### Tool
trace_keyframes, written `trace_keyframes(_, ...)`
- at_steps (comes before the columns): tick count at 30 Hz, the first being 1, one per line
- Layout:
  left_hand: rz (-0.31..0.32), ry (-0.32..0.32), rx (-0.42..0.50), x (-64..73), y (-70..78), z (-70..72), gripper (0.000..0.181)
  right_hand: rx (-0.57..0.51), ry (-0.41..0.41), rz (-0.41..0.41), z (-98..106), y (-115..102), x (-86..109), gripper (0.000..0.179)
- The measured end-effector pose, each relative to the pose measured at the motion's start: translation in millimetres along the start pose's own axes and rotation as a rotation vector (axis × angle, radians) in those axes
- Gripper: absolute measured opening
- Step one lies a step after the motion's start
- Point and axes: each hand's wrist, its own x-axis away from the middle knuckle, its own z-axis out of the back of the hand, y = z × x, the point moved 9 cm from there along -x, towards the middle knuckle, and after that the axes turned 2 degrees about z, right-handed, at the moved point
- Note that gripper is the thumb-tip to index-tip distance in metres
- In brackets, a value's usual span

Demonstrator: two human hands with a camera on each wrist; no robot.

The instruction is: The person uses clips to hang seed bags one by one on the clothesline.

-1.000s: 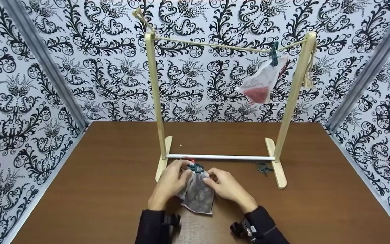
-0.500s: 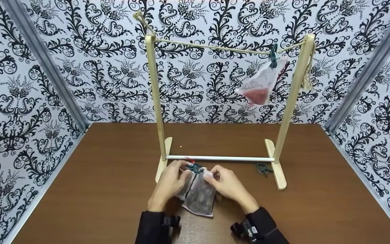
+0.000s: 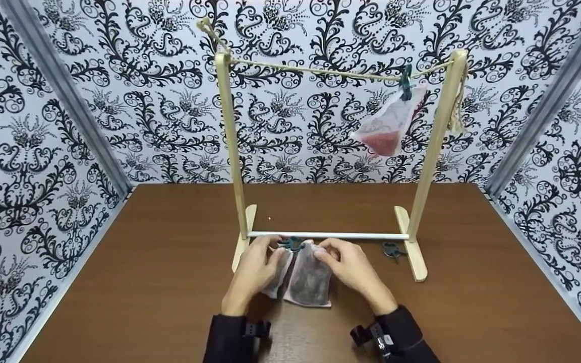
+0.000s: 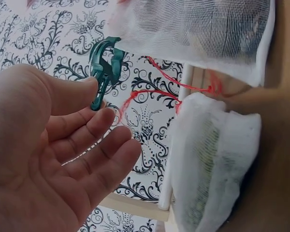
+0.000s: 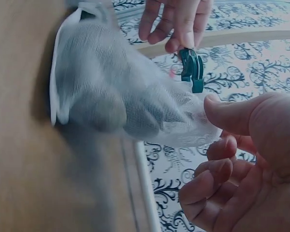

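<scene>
My left hand pinches a green clothespin by its handles, between thumb and index finger; its other fingers curve loosely. My right hand pinches the gathered top of a white mesh drawstring bag with dark rounded lumps inside. The bag hangs upright from those fingertips, close over the table in the head view. The clothespin's tip is right at the bag's upper edge in the right wrist view. A second mesh bag, with greenish contents and a red drawstring, sits on the table below my left hand.
A wooden stand with a rope rises behind my hands, its white crossbar low down. From the rope hangs a mesh bag with red contents, held by a clothespin. More green clips lie by the right foot.
My right hand has raised the lumpy bag and drawn it slightly right, away from the second bag. The clothespin in my left hand has risen a little.
</scene>
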Motion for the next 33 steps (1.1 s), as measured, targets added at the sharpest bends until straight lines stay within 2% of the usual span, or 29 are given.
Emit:
trace_keyframes(4,0.004,0.027,0.010,-2.6,5.8,4.0,0.019,-0.006,0.009,-0.022,8,-2,-2.4,0.007)
trace_keyframes(8,-0.033,0.049,0.002,-10.7,19.5,13.2,0.019,0.020,0.044,0.015,20,-10,-7.1,0.006)
trace_keyframes(16,-0.182,0.068,-0.104,-42.4,68.1,38.7,0.019,0.055,0.036,0.020,49,-23,-22.1,0.009)
trace_keyframes(20,-0.216,0.063,-0.145,-59.0,89.0,51.2,0.018,0.096,0.037,0.006,66,-31,-33.0,0.011)
trace_keyframes(24,-0.221,0.052,-0.160,-72.9,105.7,61.2,0.018,0.130,0.046,0.022,81,-45,-42.9,0.012)
trace_keyframes(29,-0.282,0.112,-0.186,-85.0,120.8,73.0,0.017,0.133,0.044,0.029,98,-64,-54.6,0.013)
trace_keyframes(33,-0.288,0.134,-0.203,-94.5,129.0,81.8,0.016,0.150,0.046,0.016,113,-74,-65.4,0.014)
